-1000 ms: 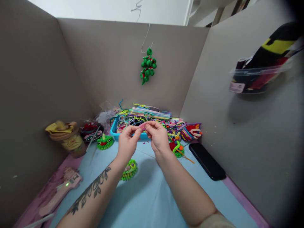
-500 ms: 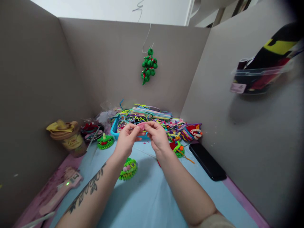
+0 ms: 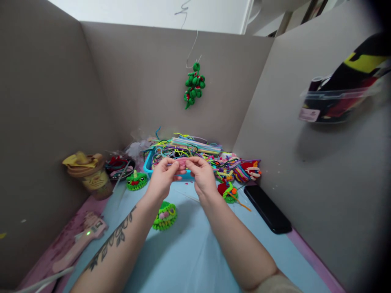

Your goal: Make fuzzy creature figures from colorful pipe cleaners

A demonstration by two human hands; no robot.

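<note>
My left hand (image 3: 163, 177) and my right hand (image 3: 203, 175) are raised close together over the middle of the table. Stretched between them is a small pink piece (image 3: 181, 162) that looks like pipe cleaners laid side by side. Each hand pinches one end between thumb and fingertips; part of it is hidden by the fingers. Behind the hands stands a blue tray (image 3: 147, 166) heaped with coloured pipe cleaners (image 3: 195, 143). Partly behind my left forearm sits a round green fuzzy piece (image 3: 166, 215) with pink and purple pompoms on it.
A green frog-like face (image 3: 136, 181) lies left of the tray, near a lidded cup (image 3: 94, 179). A pink glue gun (image 3: 81, 244) with a lit green light rests front left. At right are a black phone (image 3: 267, 208) and a green-and-red craft piece (image 3: 229, 191). Green ornaments (image 3: 194, 85) hang behind.
The view has shifted very slightly. Both hands keep the same pinch on the pink piece, with only tiny finger movement.
</note>
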